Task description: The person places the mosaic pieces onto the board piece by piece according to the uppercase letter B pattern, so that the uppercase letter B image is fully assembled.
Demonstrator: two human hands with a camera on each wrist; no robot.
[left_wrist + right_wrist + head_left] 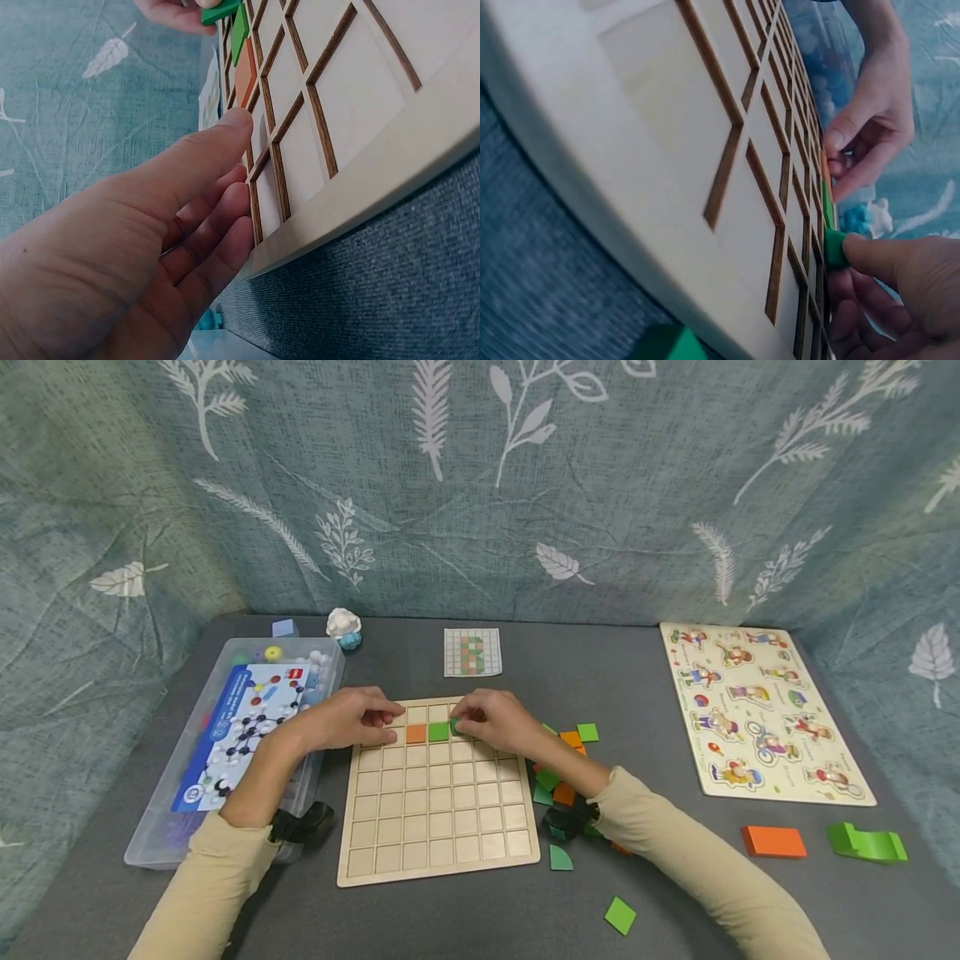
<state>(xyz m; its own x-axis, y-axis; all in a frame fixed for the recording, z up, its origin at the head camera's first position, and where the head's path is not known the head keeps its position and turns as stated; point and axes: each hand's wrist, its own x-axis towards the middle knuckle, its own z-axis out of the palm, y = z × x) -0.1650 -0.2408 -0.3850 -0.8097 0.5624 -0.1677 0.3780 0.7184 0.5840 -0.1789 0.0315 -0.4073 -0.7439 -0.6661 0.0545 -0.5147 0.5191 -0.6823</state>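
A wooden grid board (438, 806) lies flat on the dark table. Side by side in its second row from the back sit an orange square tile (416, 733) and a light green square tile (438, 732). My right hand (495, 720) pinches a darker green tile (835, 249) between thumb and fingers, just right of the light green one; its full outline is hidden by the fingers. At the board's back left corner, my left hand (347, 718) has loosely bent fingers with nothing between them, the fingertips close over the grid in the left wrist view (202, 202).
A pattern card (491, 668) lies behind the board. Loose green and orange tiles (588, 732) are heaped to the right, partly under my forearm. A clear plastic box (150, 852) stands left. Farther right are a picture puzzle board (757, 710), an orange block (775, 842) and a green block (866, 845).
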